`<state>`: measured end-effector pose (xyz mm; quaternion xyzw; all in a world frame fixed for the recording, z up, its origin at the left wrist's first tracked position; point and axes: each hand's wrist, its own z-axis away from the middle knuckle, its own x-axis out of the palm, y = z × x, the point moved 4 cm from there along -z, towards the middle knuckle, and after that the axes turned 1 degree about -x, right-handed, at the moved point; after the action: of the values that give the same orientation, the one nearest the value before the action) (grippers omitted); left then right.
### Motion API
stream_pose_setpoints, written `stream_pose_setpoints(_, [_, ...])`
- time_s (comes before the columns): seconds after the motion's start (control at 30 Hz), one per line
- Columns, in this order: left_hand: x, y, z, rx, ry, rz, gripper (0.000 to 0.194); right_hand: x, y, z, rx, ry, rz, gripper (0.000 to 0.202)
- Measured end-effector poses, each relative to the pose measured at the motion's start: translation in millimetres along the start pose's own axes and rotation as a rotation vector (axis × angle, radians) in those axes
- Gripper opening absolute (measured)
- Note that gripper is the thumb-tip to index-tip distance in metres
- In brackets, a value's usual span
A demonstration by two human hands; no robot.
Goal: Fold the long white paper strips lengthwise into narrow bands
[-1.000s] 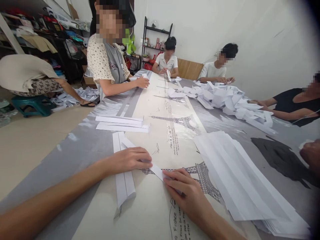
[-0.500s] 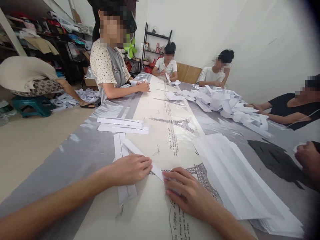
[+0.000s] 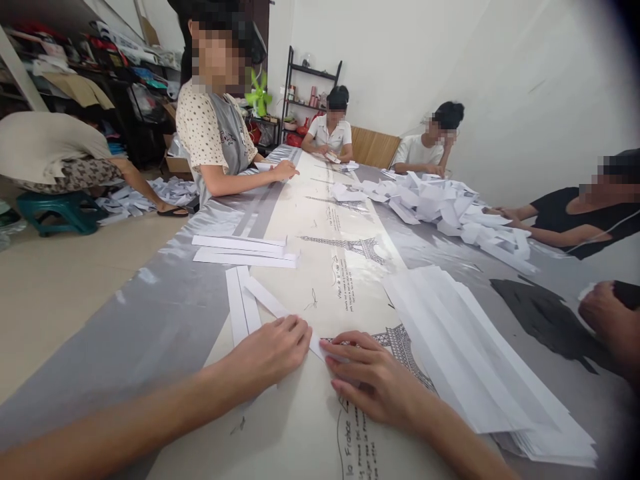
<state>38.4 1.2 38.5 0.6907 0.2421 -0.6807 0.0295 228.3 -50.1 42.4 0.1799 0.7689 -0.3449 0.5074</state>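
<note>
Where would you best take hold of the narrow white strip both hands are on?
Probably by its free far-left end, coming from the far side and pinching its two long edges. The strip slants away from the person: the left hand and right hand hide much of the rest, while that end lies bare, overlapping a wider paper piece.

Head-worn view — facing forward, angled down, along the table (image 3: pixel 130 327)

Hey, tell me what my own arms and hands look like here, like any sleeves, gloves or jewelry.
Your left hand and right hand are both ungloved. The left forearm and right forearm are bare, with no sleeves, watch, bracelets, rings or cables visible.
</note>
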Motion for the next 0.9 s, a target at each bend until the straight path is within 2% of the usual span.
stream_pose_setpoints(0.13, [0.3, -6, -3, -0.056, -0.027, 0.049, 0.036, 5, 3, 0, -0.009, 0.074, -0.05, 0.023])
stream_pose_setpoints(0.27, [1.7, -10, -3, -0.035, -0.011, 0.041, 0.03, 10, 0, 1, 0.027, 0.144, -0.073, 0.023])
stream_pose_setpoints(0.5, [-1.6, -10, -3, 0.019, 0.002, 0.026, 0.028, 12, -10, 3, 0.069, 0.124, -0.05, 0.028])
stream_pose_setpoints(0.9, [-1.2, -8, -1, 0.045, 0.063, 0.065, 0.02, 12, -17, -1, 0.03, 0.187, 0.006, 0.032])
